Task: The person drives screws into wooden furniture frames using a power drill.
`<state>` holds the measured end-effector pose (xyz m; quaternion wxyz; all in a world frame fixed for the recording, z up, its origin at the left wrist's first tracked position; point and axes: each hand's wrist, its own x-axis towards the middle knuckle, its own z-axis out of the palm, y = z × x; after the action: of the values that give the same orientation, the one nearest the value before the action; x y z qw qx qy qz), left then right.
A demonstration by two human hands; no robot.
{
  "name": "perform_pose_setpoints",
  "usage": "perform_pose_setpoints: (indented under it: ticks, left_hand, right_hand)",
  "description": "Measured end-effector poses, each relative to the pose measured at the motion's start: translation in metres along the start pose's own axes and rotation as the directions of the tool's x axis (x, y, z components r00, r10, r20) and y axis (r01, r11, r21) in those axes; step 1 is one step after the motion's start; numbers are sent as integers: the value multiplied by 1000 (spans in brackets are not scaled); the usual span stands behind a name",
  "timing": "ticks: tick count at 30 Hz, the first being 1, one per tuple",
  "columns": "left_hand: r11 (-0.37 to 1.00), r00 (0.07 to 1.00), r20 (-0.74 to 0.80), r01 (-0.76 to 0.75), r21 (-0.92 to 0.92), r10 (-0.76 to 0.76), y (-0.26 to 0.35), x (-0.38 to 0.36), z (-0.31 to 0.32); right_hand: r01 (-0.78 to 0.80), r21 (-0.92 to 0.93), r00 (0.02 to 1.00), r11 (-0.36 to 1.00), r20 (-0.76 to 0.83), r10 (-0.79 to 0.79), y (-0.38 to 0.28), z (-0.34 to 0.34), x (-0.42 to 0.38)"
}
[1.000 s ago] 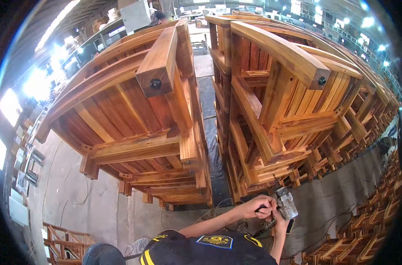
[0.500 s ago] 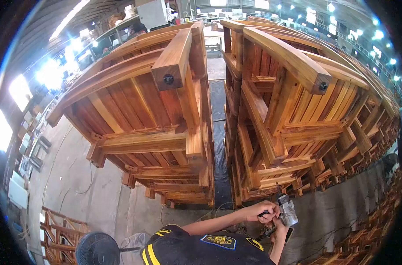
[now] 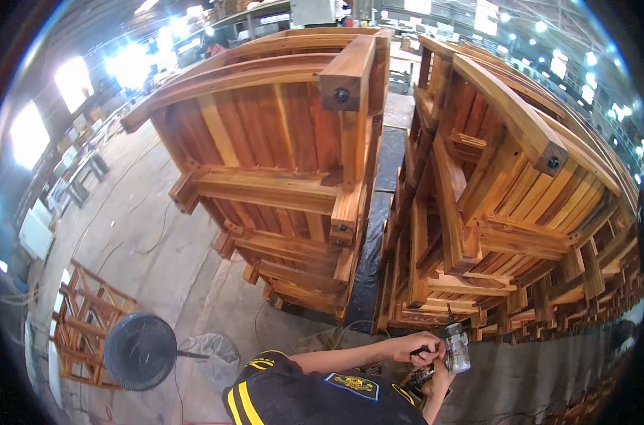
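Low at the right of centre, my right hand [image 3: 435, 382] is closed round the grip of a power drill [image 3: 456, 348], whose bit points up toward the stacked furniture. My left hand [image 3: 424, 346] is beside the drill body, fingers curled round a small black piece [image 3: 420, 350]; its exact kind is too small to make out. Ahead stand a left stack of slatted wooden furniture [image 3: 265, 191] and a right stack [image 3: 520, 241]. Black round fittings sit in the leg ends, one on the left stack [image 3: 341, 94] and one on the right stack [image 3: 554, 162].
Between the stacks runs a narrow gap with dark sheeting [image 3: 370, 276] on the floor. A black fan [image 3: 140, 352] stands at lower left near wooden frames [image 3: 88, 322] and a clear plastic bag [image 3: 217, 358]. Cables trail over the concrete floor [image 3: 141, 219]. A person [image 3: 213, 48] is partly visible behind the left stack.
The view has swung left and tilted, so both stacks appear farther right. Both hands stay close together at the drill, with the black piece still in the left.
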<state>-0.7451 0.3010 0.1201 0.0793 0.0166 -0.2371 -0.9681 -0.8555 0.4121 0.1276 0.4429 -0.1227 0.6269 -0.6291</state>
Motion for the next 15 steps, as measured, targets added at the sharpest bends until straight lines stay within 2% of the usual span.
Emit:
perform_pose_setpoints:
  ticks: [1, 4, 7, 9, 10, 11, 12, 13, 15]
  left_hand:
    - [1000, 1000, -13, -15, -13, 15, -2, -2, 1]
    - [998, 998, -41, -56, -42, 54, -7, -8, 1]
    - [992, 995, -69, -84, -99, 77, -12, -17, -1]
    - [988, 991, -102, -103, -114, 92, -13, -25, -6]
    - [995, 979, -181, -98, -29, 91, -14, -28, -7]
    - [995, 961, -258, -84, 57, 96, -14, -32, -7]
    - [988, 937, -332, -62, 140, 106, -15, -34, -9]
    - [977, 920, -389, 32, 211, 54, -16, -35, -15]
    - [950, 895, -445, 125, 286, 16, -19, -35, -13]
  right_hand:
    - [-7, -23, 1000, 1000, 5, 7, 6, -4, 5]
    - [130, -52, 991, 990, 13, -130, 15, -8, 11]
    - [113, 30, 991, 993, 72, -114, 12, -9, 10]
    - [29, 1, 993, 1000, 112, -29, 13, -14, 13]
    - [-9, -16, 991, 1000, 131, 11, 11, -16, 14]
    - [24, 39, 987, 999, 159, -30, 11, -17, 12]
    - [30, 19, 983, 999, 179, -32, 9, -16, 9]
    - [35, -2, 980, 999, 198, -34, 7, -15, 8]
    - [63, -33, 972, 997, 230, -54, 8, -16, 7]
